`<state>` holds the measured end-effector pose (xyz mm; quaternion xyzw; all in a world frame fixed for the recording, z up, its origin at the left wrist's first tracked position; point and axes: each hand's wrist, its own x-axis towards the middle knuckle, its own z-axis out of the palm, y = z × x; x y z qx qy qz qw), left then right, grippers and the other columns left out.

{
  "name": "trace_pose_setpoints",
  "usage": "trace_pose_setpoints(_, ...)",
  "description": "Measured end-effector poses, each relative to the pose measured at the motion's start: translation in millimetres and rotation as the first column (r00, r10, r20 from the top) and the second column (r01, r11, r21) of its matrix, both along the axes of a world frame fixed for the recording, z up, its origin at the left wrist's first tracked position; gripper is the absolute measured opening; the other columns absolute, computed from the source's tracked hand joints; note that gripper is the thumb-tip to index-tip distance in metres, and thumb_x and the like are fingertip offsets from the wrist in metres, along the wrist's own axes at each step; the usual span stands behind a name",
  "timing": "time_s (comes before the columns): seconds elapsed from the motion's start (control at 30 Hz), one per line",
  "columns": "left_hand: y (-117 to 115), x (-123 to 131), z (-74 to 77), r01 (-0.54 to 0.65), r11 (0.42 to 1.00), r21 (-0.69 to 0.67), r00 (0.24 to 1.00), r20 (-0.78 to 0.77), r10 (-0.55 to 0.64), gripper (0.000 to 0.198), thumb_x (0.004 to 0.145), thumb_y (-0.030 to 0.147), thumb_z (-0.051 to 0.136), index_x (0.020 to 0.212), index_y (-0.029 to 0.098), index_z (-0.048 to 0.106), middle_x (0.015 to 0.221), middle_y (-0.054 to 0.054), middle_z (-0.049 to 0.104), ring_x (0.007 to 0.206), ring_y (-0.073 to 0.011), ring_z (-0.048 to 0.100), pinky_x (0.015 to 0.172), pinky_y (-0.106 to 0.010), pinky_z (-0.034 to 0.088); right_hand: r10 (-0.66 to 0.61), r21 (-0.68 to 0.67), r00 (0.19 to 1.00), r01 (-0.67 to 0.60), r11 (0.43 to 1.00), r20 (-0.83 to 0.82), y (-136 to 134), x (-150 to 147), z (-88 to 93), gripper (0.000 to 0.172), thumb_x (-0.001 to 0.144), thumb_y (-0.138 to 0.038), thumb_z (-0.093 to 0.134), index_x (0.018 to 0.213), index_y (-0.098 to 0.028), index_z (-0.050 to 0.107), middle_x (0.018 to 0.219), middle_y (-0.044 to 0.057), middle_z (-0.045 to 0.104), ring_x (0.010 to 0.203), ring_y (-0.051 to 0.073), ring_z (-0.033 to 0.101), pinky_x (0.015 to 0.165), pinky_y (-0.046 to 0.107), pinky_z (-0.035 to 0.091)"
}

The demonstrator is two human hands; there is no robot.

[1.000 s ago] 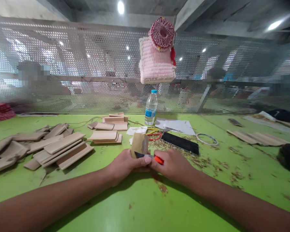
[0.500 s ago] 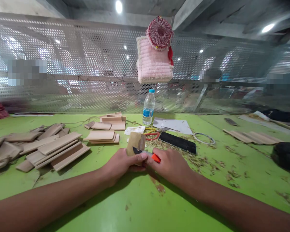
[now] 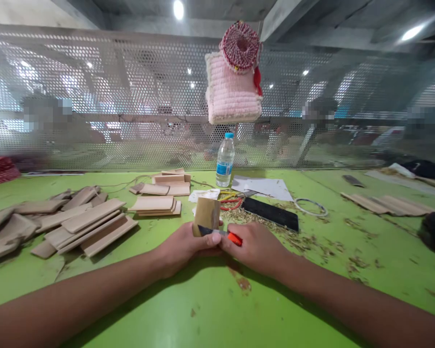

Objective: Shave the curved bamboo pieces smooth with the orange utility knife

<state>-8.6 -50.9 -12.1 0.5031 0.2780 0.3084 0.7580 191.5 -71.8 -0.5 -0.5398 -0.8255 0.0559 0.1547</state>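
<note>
My left hand (image 3: 183,246) grips a small tan leather piece (image 3: 206,214) that stands upright on the green table (image 3: 210,309). My right hand (image 3: 255,249) is closed round a knife with an orange handle (image 3: 234,238). Its dark blade (image 3: 206,231) lies across the bottom edge of the piece, against my left thumb. Both hands touch at the table's middle.
Heaps of tan pieces (image 3: 76,222) lie at the left, smaller stacks (image 3: 155,204) behind my hands. A water bottle (image 3: 225,160), papers (image 3: 264,187), a black strip (image 3: 270,214), a ring (image 3: 311,207) and shavings lie beyond. A mesh screen (image 3: 130,106) backs the table; a pink knitted thing (image 3: 232,92) hangs there.
The blade has shifted a little along the bottom of the piece; both hands stay in place. The view swayed slightly.
</note>
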Motion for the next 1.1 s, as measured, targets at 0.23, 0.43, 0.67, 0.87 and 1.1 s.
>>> trace_pose_setpoints(0.23,-1.1,0.3,-0.3,-0.017,1.000,0.015,1.000,-0.003,0.017,0.044,0.075,0.038,0.084,0.105,0.008,0.074,0.108,-0.018,0.074,0.101,-0.0265,0.070,0.105,-0.045,0.047,-0.002,0.045,1.000,0.001,0.999,0.028,2.3,-0.9,-2.9,0.058,0.094,-0.069,0.034,0.070,-0.020,0.055,0.059,0.001,0.055,0.053,0.012,0.037,0.053,0.027,0.016)
trace_pose_setpoints(0.43,-2.5,4.4,0.0,-0.156,0.987,-0.030,0.987,-0.031,0.155,0.042,0.073,0.040,0.085,0.097,0.008,0.073,0.099,-0.015,0.074,0.092,-0.0231,0.070,0.098,-0.043,0.053,-0.082,0.078,0.995,0.078,0.994,0.048,4.3,-3.8,-2.3,0.054,0.096,-0.064,0.036,0.070,-0.020,0.056,0.056,0.000,0.052,0.052,0.012,0.034,0.052,0.028,0.014)
trace_pose_setpoints(0.67,-2.3,3.9,-0.5,-0.152,0.988,-0.041,0.988,-0.038,0.150,0.043,0.073,0.040,0.084,0.102,0.010,0.074,0.096,-0.013,0.073,0.091,-0.0218,0.070,0.097,-0.041,0.054,-0.120,0.092,0.993,0.121,0.988,-0.013,5.6,-0.3,0.8,0.059,0.097,-0.066,0.033,0.064,-0.020,0.052,0.054,0.000,0.049,0.050,0.012,0.035,0.052,0.028,0.017)
trace_pose_setpoints(0.87,-1.9,2.5,0.8,-0.039,0.999,0.003,0.999,0.005,0.039,0.042,0.075,0.040,0.083,0.102,0.009,0.074,0.105,-0.016,0.074,0.101,-0.0256,0.069,0.105,-0.043,0.049,0.010,0.007,1.000,-0.010,1.000,-0.014,4.9,-1.1,0.4,0.060,0.095,-0.068,0.036,0.066,-0.019,0.054,0.056,-0.001,0.052,0.051,0.011,0.039,0.052,0.026,0.017)
trace_pose_setpoints(1.1,-5.3,6.4,3.4,-0.148,0.989,0.030,0.984,-0.093,0.150,0.046,0.074,0.047,0.082,0.096,0.007,0.075,0.096,-0.016,0.074,0.091,-0.0250,0.071,0.095,-0.043,0.055,-0.057,0.006,0.998,0.057,0.998,-0.008,3.2,-3.7,2.6,0.054,0.095,-0.063,0.038,0.068,-0.020,0.055,0.055,-0.001,0.051,0.051,0.011,0.037,0.052,0.027,0.016)
